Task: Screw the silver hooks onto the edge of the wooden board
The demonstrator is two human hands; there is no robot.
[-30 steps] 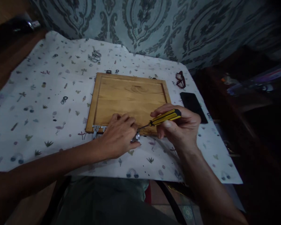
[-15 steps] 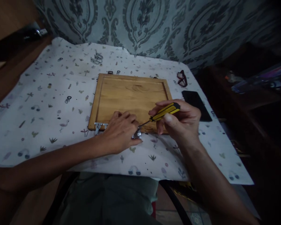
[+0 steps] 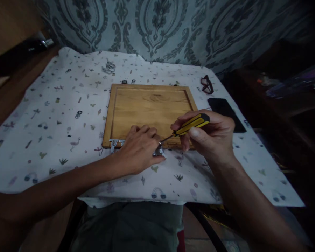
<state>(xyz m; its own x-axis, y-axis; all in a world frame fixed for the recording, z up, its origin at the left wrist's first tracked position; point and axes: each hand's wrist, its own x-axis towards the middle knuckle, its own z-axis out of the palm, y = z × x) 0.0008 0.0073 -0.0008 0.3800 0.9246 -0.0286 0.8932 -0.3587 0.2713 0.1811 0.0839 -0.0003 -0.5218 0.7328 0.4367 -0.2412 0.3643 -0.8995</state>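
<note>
Both hands meet at the near edge of a framed wooden panel [image 3: 152,105], which lies flat on the printed tablecloth [image 3: 136,189] in front of the person. Near the middle of that edge, a shiny metal fitting [image 3: 159,152] sits just beside the left hand [image 3: 141,150], whose fingers rest on the wood while its thumb reaches below the fitting; whether it pinches the metal or only steadies it, I cannot tell. The right hand [image 3: 212,136] is clasped around the handle of a yellow-and-black screwdriver [image 3: 191,125], its slanted shaft running down to the fitting, though how the tip is seated is too small to make out. What has just changed is slight: the handle seems tilted a little more steeply, with the tip end staying at the same fitting, which suggests the work is carrying on at this one spot; whether the tool has turned is unclear. Set against the picture from a second ago, the left hand keeps its place, and panel, hands and cloth all appear farther right, mostly through the head camera's own shift. Farther out, a second metal fitting [image 3: 114,143] is at the panel's near left corner, a black phone [image 3: 227,109] lies partly hidden behind the right hand, and dark-framed eyeglasses [image 3: 207,85] rest beyond it.
</note>
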